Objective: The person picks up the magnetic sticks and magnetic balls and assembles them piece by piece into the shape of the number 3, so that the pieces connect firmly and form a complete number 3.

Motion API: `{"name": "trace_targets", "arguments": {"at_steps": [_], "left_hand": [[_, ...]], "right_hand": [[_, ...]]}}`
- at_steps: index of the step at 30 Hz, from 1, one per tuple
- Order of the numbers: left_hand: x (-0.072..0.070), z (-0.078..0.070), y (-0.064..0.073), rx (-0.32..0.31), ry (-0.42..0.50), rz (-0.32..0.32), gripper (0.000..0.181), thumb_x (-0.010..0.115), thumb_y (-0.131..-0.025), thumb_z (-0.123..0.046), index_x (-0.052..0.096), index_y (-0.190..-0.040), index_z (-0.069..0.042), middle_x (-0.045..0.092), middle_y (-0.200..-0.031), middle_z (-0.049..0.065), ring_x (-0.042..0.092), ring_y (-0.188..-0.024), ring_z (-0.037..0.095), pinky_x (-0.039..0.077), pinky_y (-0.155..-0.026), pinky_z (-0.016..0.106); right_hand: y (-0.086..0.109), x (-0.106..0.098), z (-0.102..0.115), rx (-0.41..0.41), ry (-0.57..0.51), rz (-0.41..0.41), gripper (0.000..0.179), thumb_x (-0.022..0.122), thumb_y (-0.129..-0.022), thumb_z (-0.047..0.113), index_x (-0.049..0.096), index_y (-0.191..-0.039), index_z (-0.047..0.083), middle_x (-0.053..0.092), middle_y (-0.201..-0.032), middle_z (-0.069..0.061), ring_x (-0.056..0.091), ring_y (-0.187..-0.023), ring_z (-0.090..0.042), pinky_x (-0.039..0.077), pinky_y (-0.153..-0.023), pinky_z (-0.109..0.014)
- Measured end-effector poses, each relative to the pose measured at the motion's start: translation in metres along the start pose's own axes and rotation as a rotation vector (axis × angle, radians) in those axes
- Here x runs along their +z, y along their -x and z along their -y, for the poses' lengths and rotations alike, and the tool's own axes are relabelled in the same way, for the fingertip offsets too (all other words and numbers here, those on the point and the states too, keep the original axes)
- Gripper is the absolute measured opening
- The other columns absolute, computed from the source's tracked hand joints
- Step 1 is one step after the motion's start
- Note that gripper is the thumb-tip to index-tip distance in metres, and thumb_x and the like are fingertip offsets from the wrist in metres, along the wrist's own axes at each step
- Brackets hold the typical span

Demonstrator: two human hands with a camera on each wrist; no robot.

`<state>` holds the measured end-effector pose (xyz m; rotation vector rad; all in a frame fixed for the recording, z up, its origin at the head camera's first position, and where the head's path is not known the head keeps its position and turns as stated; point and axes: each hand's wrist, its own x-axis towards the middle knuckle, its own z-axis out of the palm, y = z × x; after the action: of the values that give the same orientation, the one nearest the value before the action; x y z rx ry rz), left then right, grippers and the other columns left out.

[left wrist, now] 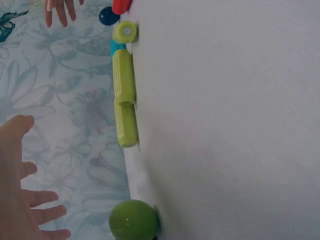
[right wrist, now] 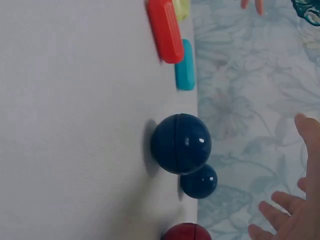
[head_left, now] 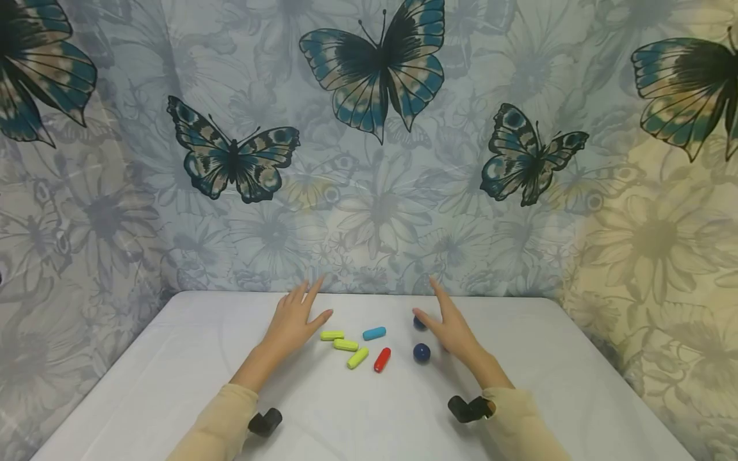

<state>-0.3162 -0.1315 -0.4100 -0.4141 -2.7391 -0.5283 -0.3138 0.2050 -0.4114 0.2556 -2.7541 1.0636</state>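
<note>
My left hand [head_left: 290, 324] hovers over the table's left half with its fingers spread, holding nothing. My right hand [head_left: 457, 331] is held likewise on the right, fingers extended. Between them lie three lime-green ridged sticks [head_left: 346, 345], a blue stick [head_left: 374, 333] and a red stick [head_left: 382, 360]. A glossy dark blue ball [head_left: 422, 353] rests left of the right hand; a second blue ball [right wrist: 199, 181] sits behind it, partly covered by that hand in the head view. The left wrist view shows a green ball [left wrist: 134, 220], the right wrist view a dark red ball [right wrist: 189, 232]; the hands hide both from the head camera.
The table [head_left: 323, 416] is covered in white cloth. Right behind its back edge hangs a floral fabric backdrop [head_left: 380, 218] with large butterflies, which also runs along both sides. A small black camera [head_left: 266, 422] is worn at the left wrist, another black camera [head_left: 469, 408] at the right.
</note>
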Motion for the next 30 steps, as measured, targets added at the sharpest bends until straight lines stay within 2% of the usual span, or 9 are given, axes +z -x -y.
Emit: {"name": "trace_targets", "arguments": {"at_steps": [4, 6, 11, 14, 19, 24, 30], "left_hand": [[0.000, 0.002, 0.006, -0.004, 0.023, 0.007, 0.072, 0.053, -0.097, -0.049, 0.024, -0.155, -0.019, 0.037, -0.153, 0.023, 0.036, -0.140, 0.043, 0.030, -0.113, 0.061], [-0.001, 0.004, 0.009, -0.009, 0.045, 0.011, 0.070, 0.055, -0.096, -0.047, 0.027, -0.154, -0.018, 0.037, -0.152, 0.022, 0.036, -0.140, 0.042, 0.030, -0.113, 0.061], [0.000, 0.007, 0.016, -0.016, 0.095, 0.004, 0.067, 0.060, -0.095, -0.041, 0.034, -0.151, -0.016, 0.041, -0.150, 0.019, 0.038, -0.139, 0.040, 0.033, -0.110, 0.062], [0.001, 0.010, 0.018, -0.013, 0.111, -0.004, 0.065, 0.062, -0.094, -0.039, 0.038, -0.149, -0.015, 0.043, -0.149, 0.018, 0.040, -0.138, 0.040, 0.035, -0.109, 0.061], [0.001, 0.014, 0.024, 0.009, 0.137, 0.000, 0.064, 0.066, -0.092, -0.036, 0.041, -0.147, -0.014, 0.048, -0.145, 0.016, 0.044, -0.135, 0.037, 0.037, -0.109, 0.058], [0.001, 0.020, 0.030, 0.030, 0.173, 0.006, 0.062, 0.070, -0.090, -0.032, 0.046, -0.144, -0.012, 0.052, -0.141, 0.014, 0.048, -0.131, 0.036, 0.039, -0.107, 0.057], [0.000, 0.028, 0.036, 0.000, 0.251, 0.056, 0.060, 0.072, -0.089, -0.028, 0.048, -0.142, -0.012, 0.053, -0.140, 0.009, 0.047, -0.133, 0.033, 0.041, -0.109, 0.053]], "right_hand": [[0.005, 0.003, -0.001, -0.017, -0.076, 0.007, 0.089, 0.060, -0.092, 0.051, 0.007, -0.158, 0.022, 0.021, -0.163, -0.014, 0.025, -0.147, -0.039, 0.021, -0.117, -0.061], [0.008, 0.003, -0.003, -0.053, -0.114, 0.007, 0.089, 0.064, -0.092, 0.046, 0.013, -0.157, 0.017, 0.026, -0.161, -0.014, 0.029, -0.146, -0.037, 0.024, -0.118, -0.058], [0.014, 0.007, -0.008, -0.153, -0.186, 0.015, 0.075, 0.070, -0.090, 0.027, 0.031, -0.151, 0.006, 0.039, -0.153, -0.019, 0.041, -0.139, -0.038, 0.033, -0.115, -0.052], [0.017, 0.009, -0.010, -0.179, -0.207, 0.031, 0.070, 0.071, -0.089, 0.022, 0.036, -0.148, 0.006, 0.042, -0.151, -0.020, 0.045, -0.136, -0.039, 0.036, -0.113, -0.052], [0.025, 0.012, -0.011, -0.160, -0.235, 0.064, 0.065, 0.071, -0.090, 0.026, 0.042, -0.145, 0.010, 0.048, -0.148, -0.017, 0.045, -0.137, -0.037, 0.034, -0.113, -0.054], [0.031, 0.014, -0.015, -0.171, -0.242, 0.088, 0.059, 0.071, -0.090, 0.026, 0.048, -0.141, 0.006, 0.053, -0.143, -0.016, 0.046, -0.136, -0.036, 0.035, -0.113, -0.055], [0.038, 0.016, -0.020, -0.139, -0.289, 0.128, 0.057, 0.072, -0.088, 0.024, 0.052, -0.138, 0.005, 0.056, -0.140, -0.015, 0.049, -0.135, -0.033, 0.038, -0.112, -0.049]]}}
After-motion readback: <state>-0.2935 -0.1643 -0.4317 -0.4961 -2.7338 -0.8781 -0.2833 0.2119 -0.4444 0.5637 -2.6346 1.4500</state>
